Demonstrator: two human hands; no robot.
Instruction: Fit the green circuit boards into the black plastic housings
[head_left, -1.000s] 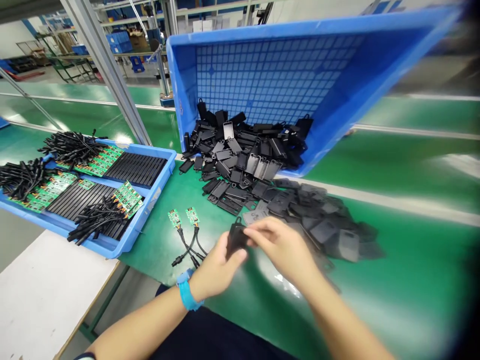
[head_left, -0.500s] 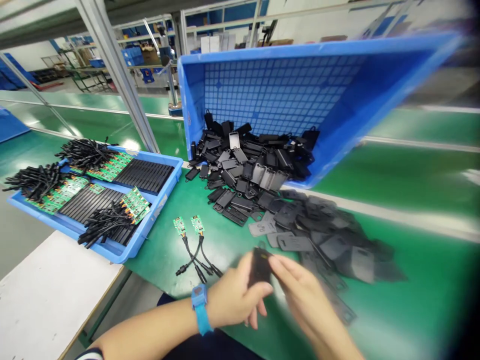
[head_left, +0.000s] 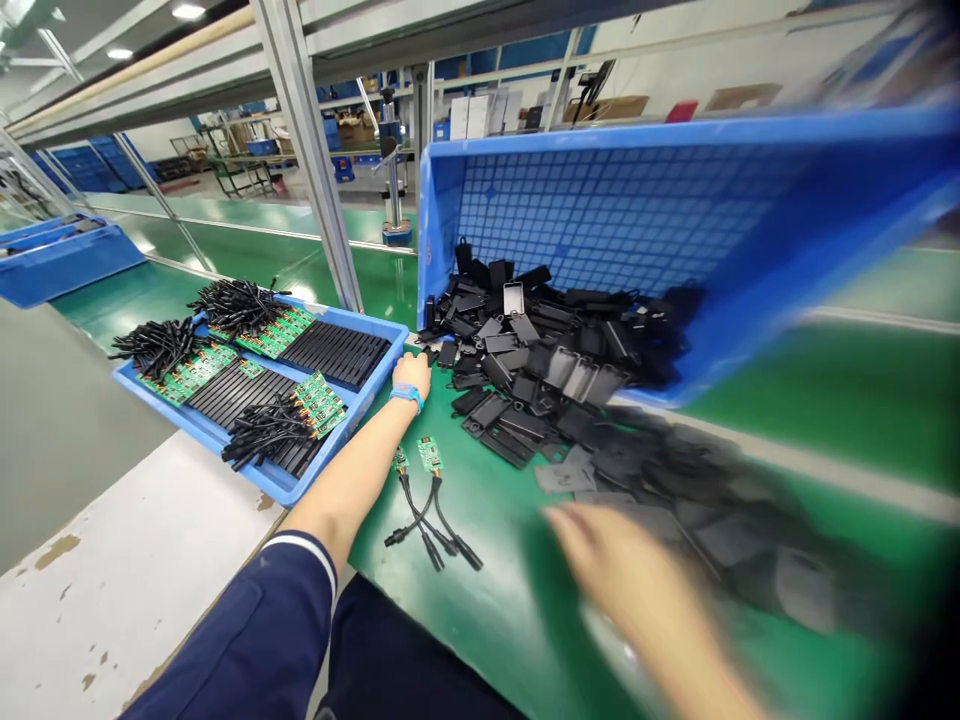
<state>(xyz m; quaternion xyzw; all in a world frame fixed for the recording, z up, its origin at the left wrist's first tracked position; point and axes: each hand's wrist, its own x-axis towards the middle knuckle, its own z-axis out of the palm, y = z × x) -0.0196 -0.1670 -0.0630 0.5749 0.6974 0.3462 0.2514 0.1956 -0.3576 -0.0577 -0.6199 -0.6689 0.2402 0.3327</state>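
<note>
My left hand, with a blue wristband, rests at the near left end of a heap of black plastic cases. Its curled fingers are hidden, so any hold is unclear. My right hand is blurred by motion over the green bench top, next to a spread of flat dark covers, and shows nothing in it. Two small green circuit boards with black forked cables lie just past my left forearm.
A tilted blue crate leans over the heap. To the left, a blue tray holds green boards, black cable bundles and black strips. A white table lies nearer, and a metal upright stands behind the tray.
My hands have come apart, and the black case between them no longer shows. My left hand has moved forward to the heap, my right hand has swung lower right, and the view has shifted.
</note>
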